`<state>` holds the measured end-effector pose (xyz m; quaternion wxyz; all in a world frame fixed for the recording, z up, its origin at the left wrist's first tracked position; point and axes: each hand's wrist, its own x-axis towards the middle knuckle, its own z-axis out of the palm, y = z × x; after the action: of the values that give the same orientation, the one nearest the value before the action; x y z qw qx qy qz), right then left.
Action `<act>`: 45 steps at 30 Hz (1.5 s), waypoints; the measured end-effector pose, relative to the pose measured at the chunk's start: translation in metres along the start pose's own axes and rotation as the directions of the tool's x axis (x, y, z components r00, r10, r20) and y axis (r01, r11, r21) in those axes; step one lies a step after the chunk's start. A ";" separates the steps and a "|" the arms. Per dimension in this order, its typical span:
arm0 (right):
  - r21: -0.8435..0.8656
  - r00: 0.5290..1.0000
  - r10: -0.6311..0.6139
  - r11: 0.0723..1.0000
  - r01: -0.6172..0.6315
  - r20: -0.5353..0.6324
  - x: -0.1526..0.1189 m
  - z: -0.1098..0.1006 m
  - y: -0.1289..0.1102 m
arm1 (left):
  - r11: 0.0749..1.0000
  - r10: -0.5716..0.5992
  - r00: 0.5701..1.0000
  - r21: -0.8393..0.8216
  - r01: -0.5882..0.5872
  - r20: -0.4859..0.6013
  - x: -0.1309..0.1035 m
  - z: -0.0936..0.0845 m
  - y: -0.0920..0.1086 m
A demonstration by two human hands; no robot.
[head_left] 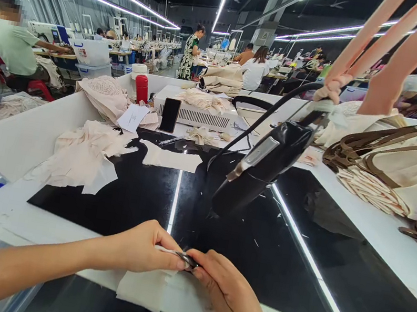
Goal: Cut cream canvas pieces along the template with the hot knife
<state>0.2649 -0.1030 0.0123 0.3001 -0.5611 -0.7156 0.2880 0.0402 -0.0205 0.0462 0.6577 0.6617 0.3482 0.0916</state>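
Near the front edge of the table, my left hand (pixel 144 252) is closed in a pinch on a piece of cream fabric (pixel 142 288), whose lower part hangs over the edge. My right hand (pixel 226 287) meets it fingertip to fingertip, closed on a small dark metal tool (pixel 191 261) that looks like thread snips. Fingers cover most of that tool. Beyond my hands a black hand-held device (pixel 263 165) with a metal lever hangs tilted from knotted pink cloth strips (pixel 336 81). A flat cut cream piece (pixel 171 159) lies on the black board (pixel 136 208).
Crumpled cream fabric (pixel 81 151) lies at the left. Further back are a phone (pixel 170 115), a red bottle (pixel 142 89) and a white vented box (pixel 199 114). Stacked fabric with brown straps (pixel 391 165) fills the right side. Several people work at machines beyond.
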 end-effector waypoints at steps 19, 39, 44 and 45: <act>0.024 0.999 0.022 0.999 -0.024 0.048 -0.002 -0.004 0.000 | 1.000 -0.014 1.000 -0.011 0.014 0.002 -0.001 0.001 0.004; -0.039 0.998 -0.057 0.998 0.057 0.001 -0.003 0.002 0.002 | 1.000 -0.009 1.000 0.023 0.010 -0.027 -0.002 0.002 0.003; -0.034 1.000 -0.019 0.999 0.019 0.019 0.000 0.003 -0.007 | 0.998 -0.044 0.997 0.039 0.047 -0.056 0.000 0.005 0.002; -0.041 1.000 -0.009 0.999 0.010 0.028 0.001 0.003 -0.009 | 0.998 -0.045 0.997 0.043 0.048 -0.061 0.001 0.005 0.001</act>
<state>0.2571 -0.1042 0.0173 0.2800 -0.5595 -0.7282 0.2797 0.0441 -0.0238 0.0464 0.6340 0.6648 0.3851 0.0882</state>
